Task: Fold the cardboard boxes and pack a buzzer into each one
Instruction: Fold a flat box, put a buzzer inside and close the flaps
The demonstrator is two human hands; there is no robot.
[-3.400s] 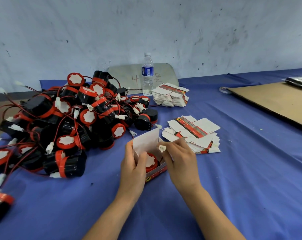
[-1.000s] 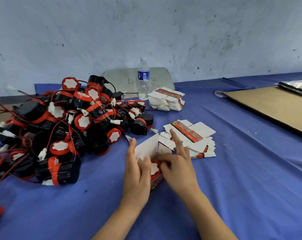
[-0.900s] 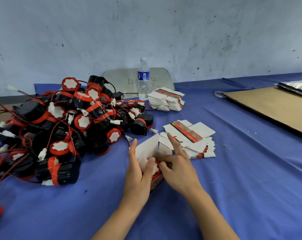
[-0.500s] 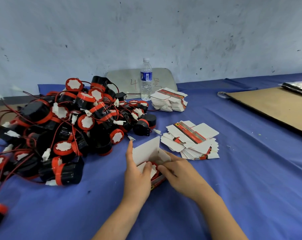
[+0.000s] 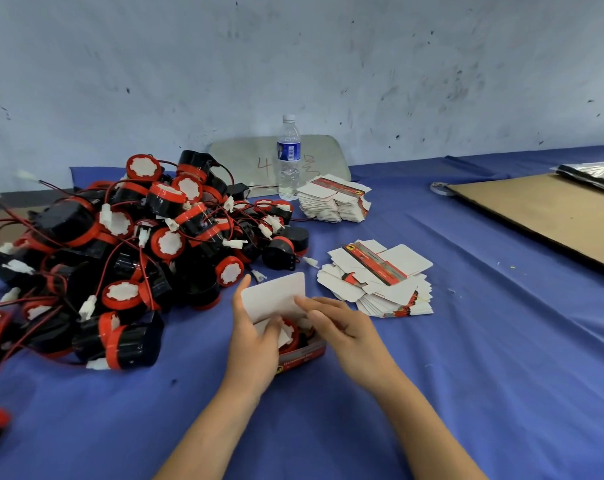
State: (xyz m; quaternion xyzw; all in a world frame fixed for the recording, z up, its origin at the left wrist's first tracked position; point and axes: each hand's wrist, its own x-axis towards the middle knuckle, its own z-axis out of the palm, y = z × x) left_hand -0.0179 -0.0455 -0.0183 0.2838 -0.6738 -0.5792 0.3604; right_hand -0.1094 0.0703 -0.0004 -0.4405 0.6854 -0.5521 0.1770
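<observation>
We see a small box [image 5: 302,355] standing open on the blue-covered bench [image 5: 466,375], close in front of the person. Its white lid [image 5: 272,295] is raised at the far side. A buzzer [image 5: 289,332] sits inside, its red rim showing between the two hands.

The left hand [image 5: 255,341] clasps the box's left side. Its grip is clamped on the box, with the thumb on a small flap over the buzzer and the index finger straight along the lid's left edge. The right hand [image 5: 345,336] reaches in from the right with its grip apart and fingers nearly straight. Its fingertips are at the lid's lower right corner, but motion blur there keeps us from telling whether they touch the lid or a flap beneath it.

To the left lies a big pile of buzzers [image 5: 120,244], black and red with tangled wires. Just right of the box is a near stack of flat boxes [image 5: 380,282], and a far stack [image 5: 335,202] lies beyond it. Next to the far stack a water bottle [image 5: 288,157] stands upright. A cardboard sheet [image 5: 542,213] lies well apart at the far right.
</observation>
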